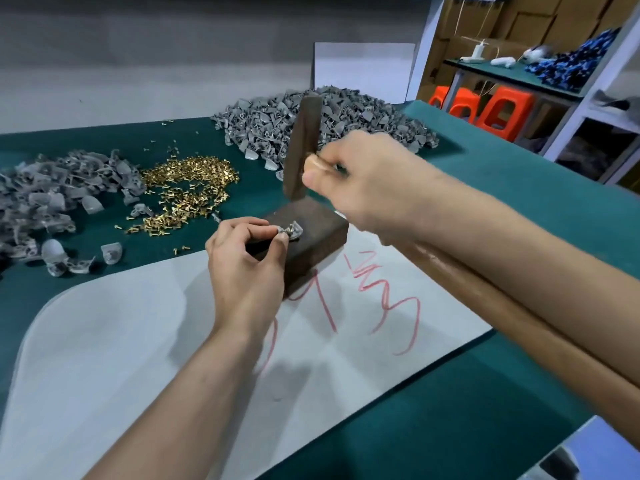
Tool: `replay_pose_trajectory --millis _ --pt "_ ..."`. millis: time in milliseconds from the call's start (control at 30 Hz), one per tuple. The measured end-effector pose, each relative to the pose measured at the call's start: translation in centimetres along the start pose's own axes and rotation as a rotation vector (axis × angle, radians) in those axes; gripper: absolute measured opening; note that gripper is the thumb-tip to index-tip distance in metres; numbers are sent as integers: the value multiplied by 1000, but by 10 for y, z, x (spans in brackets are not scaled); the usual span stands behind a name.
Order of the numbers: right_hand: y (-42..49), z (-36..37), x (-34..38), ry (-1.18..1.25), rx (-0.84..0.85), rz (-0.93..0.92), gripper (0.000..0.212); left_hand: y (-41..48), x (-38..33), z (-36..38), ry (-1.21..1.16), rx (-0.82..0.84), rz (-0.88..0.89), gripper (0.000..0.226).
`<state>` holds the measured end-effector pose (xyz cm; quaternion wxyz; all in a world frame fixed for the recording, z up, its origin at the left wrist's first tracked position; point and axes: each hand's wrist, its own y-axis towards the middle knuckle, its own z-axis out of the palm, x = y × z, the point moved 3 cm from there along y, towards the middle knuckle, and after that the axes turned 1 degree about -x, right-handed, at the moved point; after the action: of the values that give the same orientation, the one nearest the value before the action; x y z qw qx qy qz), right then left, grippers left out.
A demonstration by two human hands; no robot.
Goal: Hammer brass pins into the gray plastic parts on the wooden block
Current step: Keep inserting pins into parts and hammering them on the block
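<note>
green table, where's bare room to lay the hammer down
Bare: the white paper sheet left of the left hand, and the green table cover right of the dark wooden block. Crowded: the left grey plastic parts heap, loose brass pins, far grey heap.

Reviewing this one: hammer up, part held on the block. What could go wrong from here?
1. The left hand pinches the gray part right under the raised hammer; a stray blow may hit the fingertips.
2. The wooden block sits on a white sheet, so it might shift on impact.
</note>
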<state>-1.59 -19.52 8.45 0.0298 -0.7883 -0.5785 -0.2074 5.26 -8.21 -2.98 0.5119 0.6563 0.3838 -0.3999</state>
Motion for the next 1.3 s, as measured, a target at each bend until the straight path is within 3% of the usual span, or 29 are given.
replay_pose_trajectory --millis 133,267,367,467,600,700,767,900,1000,1100,1300 --pt "-1 12 -1 -87 114 11 34 -2 0 1 -55 -34 -15 27" --pt "0 7 -1 0 42 0 34 -1 2 1 -18 -9 -8 22" --pt "1 9 2 -62 144 -12 36 -3 2 1 -80 -25 -39 17" --pt "6 0 4 -54 83 -39 33 -1 3 2 -10 2 -11 18" --pt "6 7 -1 -110 156 -47 37 -4 1 2 -57 -27 -30 16" --pt "10 -1 -17 210 -5 -52 38 -3 0 1 -29 -24 -39 21" --pt "14 4 -38 531 -54 46 38 -1 -2 -1 18 -24 -15 25" --pt "15 53 -80 1147 -4 355 33 -1 2 -1 49 7 -13 15" --pt "14 76 -100 1568 59 419 34 -1 3 -1 75 4 -2 12" --pt "16 79 -113 1766 106 396 35 -1 3 -1 78 -4 -4 17" --pt "20 81 -119 1929 222 427 33 -2 3 1 114 1 -42 13"
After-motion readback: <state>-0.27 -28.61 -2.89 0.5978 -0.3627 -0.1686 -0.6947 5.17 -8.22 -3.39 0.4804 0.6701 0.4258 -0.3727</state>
